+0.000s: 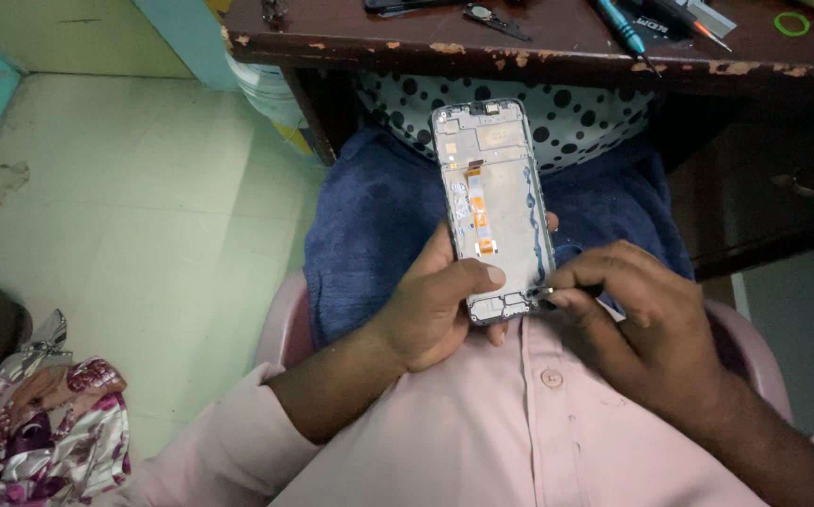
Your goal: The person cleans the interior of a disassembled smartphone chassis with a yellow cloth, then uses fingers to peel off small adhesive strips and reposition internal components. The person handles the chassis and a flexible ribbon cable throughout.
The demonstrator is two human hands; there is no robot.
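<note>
An opened phone frame (493,202) with an orange flex cable down its middle is held upright over my lap. My left hand (440,305) grips its lower left edge, thumb across the bottom. My right hand (637,314) pinches a small dark tool (546,292) whose tip touches the frame's lower right corner. I cannot make out what kind of tool it is.
A worn dark wooden desk (538,42) lies ahead with a blue-handled screwdriver (621,24), small parts and a green ring (791,23). A blue towel (379,216) covers my lap. A patterned cloth (45,427) lies on the pale floor at lower left.
</note>
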